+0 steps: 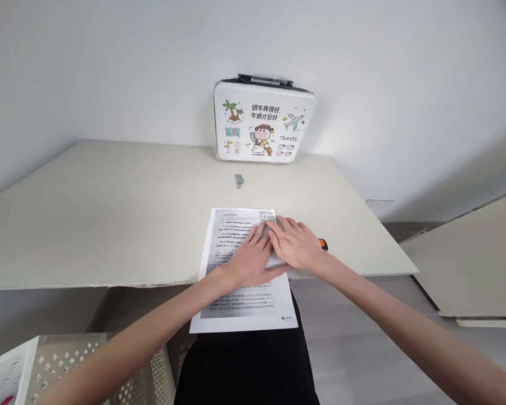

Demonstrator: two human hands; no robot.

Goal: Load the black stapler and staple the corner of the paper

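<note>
A printed sheet of paper (247,326) lies on the table, its lower part hanging over the front edge toward my lap. My left hand (253,256) rests flat on the middle of the sheet, fingers stretched toward its upper right. Beside it, my right hand (297,242) lies over the sheet's right edge, fingers extended and the fingertips of both hands close together. Just above them, a small grey-and-white patterned piece (266,215) sits at the paper's top right corner; my fingers partly cover it. An orange and black object (323,244) shows from behind my right hand, mostly hidden.
Small grey strips (239,180) lie on the white table (109,214) beyond the paper. A white case with cartoon prints (263,121) stands against the wall. Below left is a white perforated basket (67,354). A pale panel (472,253) is at the right.
</note>
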